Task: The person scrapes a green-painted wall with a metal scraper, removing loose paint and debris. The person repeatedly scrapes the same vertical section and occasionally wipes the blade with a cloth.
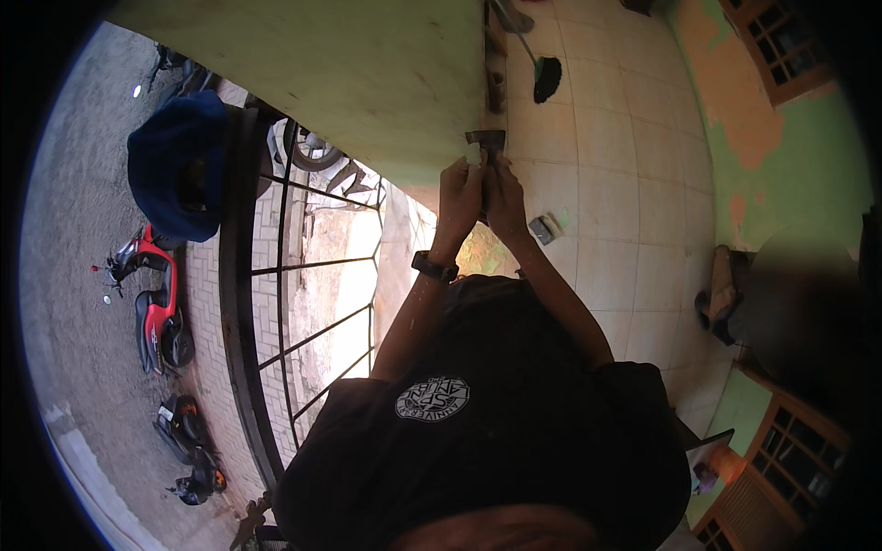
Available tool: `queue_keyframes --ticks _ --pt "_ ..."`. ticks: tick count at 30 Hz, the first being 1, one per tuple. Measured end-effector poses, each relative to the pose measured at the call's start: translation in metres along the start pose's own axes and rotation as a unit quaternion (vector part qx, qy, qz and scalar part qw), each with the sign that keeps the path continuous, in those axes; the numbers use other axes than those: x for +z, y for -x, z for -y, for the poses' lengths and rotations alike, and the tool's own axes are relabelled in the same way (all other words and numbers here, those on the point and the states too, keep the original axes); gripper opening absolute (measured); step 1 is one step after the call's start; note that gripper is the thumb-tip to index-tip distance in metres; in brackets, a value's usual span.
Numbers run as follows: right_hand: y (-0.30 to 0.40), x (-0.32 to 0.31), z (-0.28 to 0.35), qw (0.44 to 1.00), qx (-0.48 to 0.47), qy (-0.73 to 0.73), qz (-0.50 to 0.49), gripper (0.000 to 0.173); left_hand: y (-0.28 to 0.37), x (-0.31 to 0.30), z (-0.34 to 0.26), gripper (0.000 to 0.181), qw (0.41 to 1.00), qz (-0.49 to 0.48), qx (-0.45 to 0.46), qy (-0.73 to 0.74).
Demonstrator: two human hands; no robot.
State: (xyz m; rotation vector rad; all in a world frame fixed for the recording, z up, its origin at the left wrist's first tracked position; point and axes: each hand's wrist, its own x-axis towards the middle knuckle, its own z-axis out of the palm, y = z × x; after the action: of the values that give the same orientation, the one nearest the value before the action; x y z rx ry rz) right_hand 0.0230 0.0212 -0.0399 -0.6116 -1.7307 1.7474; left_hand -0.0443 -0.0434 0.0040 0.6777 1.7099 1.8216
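Observation:
Both hands are raised close together in front of my dark T-shirt, beside the end of a green wall point(358, 76). My right hand point(506, 196) grips the handle of what looks like a putty knife or scraper, its wide dark blade point(486, 137) crosswise above the fingers. At the wall's edge, my left hand point(460, 193) is pressed against the tool, a black watch on its wrist. Its thumb and fingers pinch a small pale piece point(473, 153) just below the blade; what that piece is, I cannot tell. The fingers hide most of the handle.
A small grey block-like object point(544, 229) lies on the tiled floor point(610, 200). Farther up is a broom point(548, 79). To the left runs a dark metal railing point(238, 296) with a blue cap point(172, 165) at its top; a red motorbike point(162, 303) and a black motorbike point(193, 448) stand beyond.

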Motion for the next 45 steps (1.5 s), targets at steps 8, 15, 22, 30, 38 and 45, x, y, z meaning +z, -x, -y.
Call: queue_keyframes --ticks 8,15,22,30,38,45 --pt "0.008 0.006 -0.001 1.000 0.000 -0.011 0.005 0.031 0.013 0.000 0.003 0.027 1.000 -0.022 0.018 0.014" --pt "0.008 0.009 0.013 1.000 -0.002 -0.003 -0.003 0.033 0.013 0.001 0.002 0.028 0.998 -0.057 0.018 0.012" --pt "-0.003 0.009 0.043 0.999 -0.018 -0.024 0.017 0.031 0.008 0.000 -0.034 0.019 0.997 -0.055 0.051 -0.020" --pt "0.009 0.016 0.037 0.996 -0.023 -0.087 -0.024 0.027 0.014 0.005 -0.011 0.015 0.995 -0.078 0.045 0.040" --pt "0.011 0.014 0.029 0.996 -0.020 -0.089 -0.013 0.028 0.015 0.003 -0.011 0.014 0.997 -0.063 0.044 0.029" --pt "-0.011 0.015 0.079 0.998 -0.049 -0.037 -0.013 0.030 -0.002 -0.001 -0.048 0.014 0.996 -0.034 0.082 0.018"
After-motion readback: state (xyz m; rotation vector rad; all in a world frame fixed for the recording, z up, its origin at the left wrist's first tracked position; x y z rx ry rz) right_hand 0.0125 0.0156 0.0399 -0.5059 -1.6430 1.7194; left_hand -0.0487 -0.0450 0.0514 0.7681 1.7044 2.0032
